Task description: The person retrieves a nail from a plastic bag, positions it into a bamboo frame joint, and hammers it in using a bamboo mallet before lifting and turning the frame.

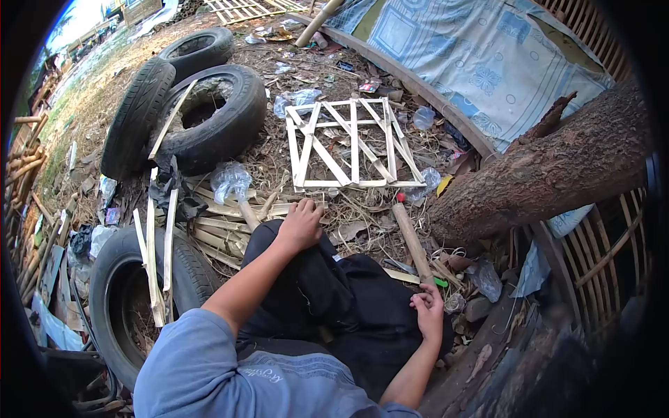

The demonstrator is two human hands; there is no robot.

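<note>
In the head view my left hand [302, 226] rests over my raised knee, its fingers curled down close to the ends of split bamboo strips [216, 233]. Whatever those fingers hold, if anything, is hidden. My right hand [428, 311] is beside my other leg, with bent fingers at the lower end of a round wooden stick [414, 244]. A small green piece [440, 282] shows right beside that end. Ahead of me a lattice frame of pale bamboo slats [354, 150] lies flat on the ground, with crossed and slanted slats.
Old tires [209, 115] lie ahead on the left, another tire [115, 279] beside me with slats leaning on it. A thick tree trunk [543, 167] slants in from the right. Behind it hangs a blue patterned sheet [460, 63]. Plastic bags [231, 181] and litter cover the soil.
</note>
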